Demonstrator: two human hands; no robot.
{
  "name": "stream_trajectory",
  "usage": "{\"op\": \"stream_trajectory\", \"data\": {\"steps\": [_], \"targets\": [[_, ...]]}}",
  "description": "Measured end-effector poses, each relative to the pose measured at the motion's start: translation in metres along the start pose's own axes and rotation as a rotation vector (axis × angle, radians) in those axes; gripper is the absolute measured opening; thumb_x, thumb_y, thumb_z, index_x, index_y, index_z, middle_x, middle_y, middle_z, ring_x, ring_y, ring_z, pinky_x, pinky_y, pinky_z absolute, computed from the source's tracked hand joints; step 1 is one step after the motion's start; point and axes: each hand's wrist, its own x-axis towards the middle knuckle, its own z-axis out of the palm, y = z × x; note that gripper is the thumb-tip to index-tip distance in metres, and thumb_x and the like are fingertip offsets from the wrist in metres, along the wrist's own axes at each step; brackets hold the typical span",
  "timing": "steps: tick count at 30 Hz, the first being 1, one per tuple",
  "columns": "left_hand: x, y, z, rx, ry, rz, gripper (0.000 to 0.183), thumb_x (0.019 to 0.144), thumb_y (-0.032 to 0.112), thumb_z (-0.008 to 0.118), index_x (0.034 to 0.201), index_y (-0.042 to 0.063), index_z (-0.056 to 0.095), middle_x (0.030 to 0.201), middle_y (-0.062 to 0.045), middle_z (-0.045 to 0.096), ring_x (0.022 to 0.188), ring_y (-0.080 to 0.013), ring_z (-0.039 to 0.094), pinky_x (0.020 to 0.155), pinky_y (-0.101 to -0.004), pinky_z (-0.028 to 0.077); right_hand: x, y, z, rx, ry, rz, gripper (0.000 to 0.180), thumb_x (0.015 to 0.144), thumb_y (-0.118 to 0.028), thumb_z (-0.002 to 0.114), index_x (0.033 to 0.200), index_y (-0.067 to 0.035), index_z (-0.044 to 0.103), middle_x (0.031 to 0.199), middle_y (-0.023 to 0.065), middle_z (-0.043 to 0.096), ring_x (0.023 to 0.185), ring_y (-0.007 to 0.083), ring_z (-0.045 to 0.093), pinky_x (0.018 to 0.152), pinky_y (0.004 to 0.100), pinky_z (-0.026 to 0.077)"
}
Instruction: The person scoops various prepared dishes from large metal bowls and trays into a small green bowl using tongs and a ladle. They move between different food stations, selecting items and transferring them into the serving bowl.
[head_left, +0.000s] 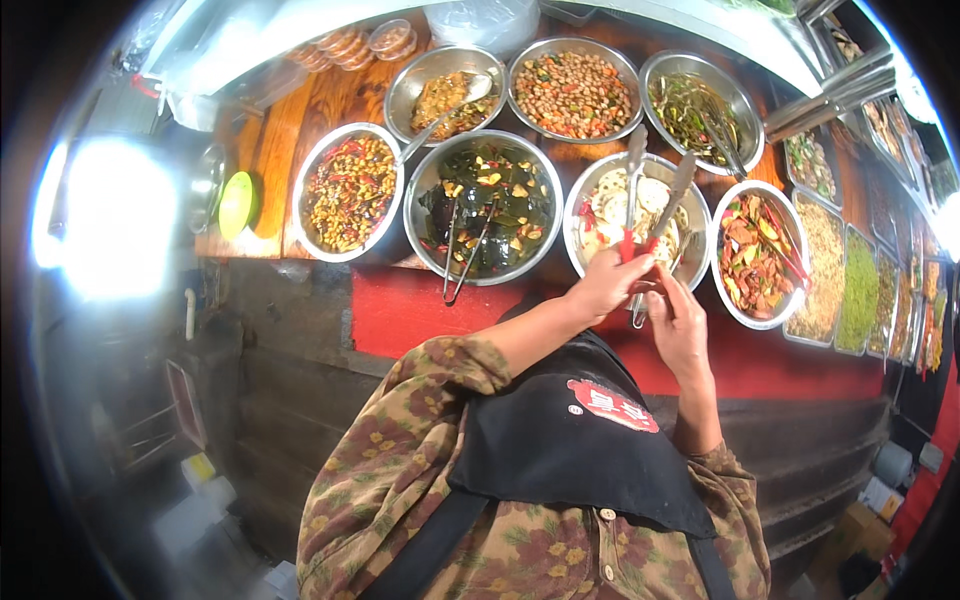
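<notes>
My left hand (611, 283) grips a pair of red-handled metal tongs (636, 161) by the handles. Their two jaws stand apart, pointing away from me over a steel bowl of lotus root slices (611, 201). The fingertips of my right hand (681, 326) touch the tongs near the handle end; whether they grip it is hidden. A second metal utensil partly shows beneath my hands at that bowl's rim. Left of it, a steel bowl of dark kelp pieces (517, 176) has metal tongs (450, 262) resting in it. To the right stands a bowl of sliced meat with peppers (754, 262).
Behind are bowls of a brownish dish with a spoon (480, 86), peanuts (574, 94) and green strands (682, 105). A bowl of yellow kernels with chili (349, 195) sits left, near a green bowl (237, 204). Rectangular food trays (862, 289) line the right. A metal post (832, 97) stands there.
</notes>
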Motion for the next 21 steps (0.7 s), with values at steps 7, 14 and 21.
{"op": "stream_trajectory", "data": {"steps": [7, 14, 21], "targets": [[-0.067, 0.019, -0.09, 0.007, 0.345, 0.167, 0.022, 0.101, 0.016, 0.057, 0.117, 0.002, 0.057, 0.075, -0.002, 0.057, 0.057, -0.0104, 0.054, 0.05, -0.0242, 0.043, 0.01, 0.079, -0.067, -0.365, 0.301, 0.27, 0.022, 0.096, -0.01, 0.06, 0.115, 0.002, 0.061, 0.098, 0.0159, 0.063, 0.082, 0.0279, 0.063, 0.073, 0.0373, 0.051], [-0.115, 0.074, -0.202, 0.725, 1.083, 0.409, 0.014, 0.094, 0.01, 0.063, 0.106, 0.002, 0.06, 0.079, -0.004, 0.067, 0.073, -0.015, 0.063, 0.065, -0.0313, 0.052, 0.001, 0.082, -0.063, -0.328, 0.16, 0.164, 0.029, 0.093, -0.007, 0.059, 0.122, 0.0, 0.058, 0.104, 0.0185, 0.06, 0.089, 0.0345, 0.061, 0.072, 0.0392, 0.052], [-0.16, 0.115, -0.301, 1.21, 1.399, 0.44, 0.032, 0.094, 0.02, 0.062, 0.122, 0.003, 0.059, 0.102, -0.021, 0.07, 0.093, -0.036, 0.068, 0.083, -0.044, 0.05, -0.012, 0.071, -0.05, -0.299, 0.16, 0.241, 0.032, 0.091, -0.01, 0.065, 0.12, -0.001, 0.058, 0.107, 0.0135, 0.058, 0.076, 0.0263, 0.065, 0.067, 0.0373, 0.054]]}}
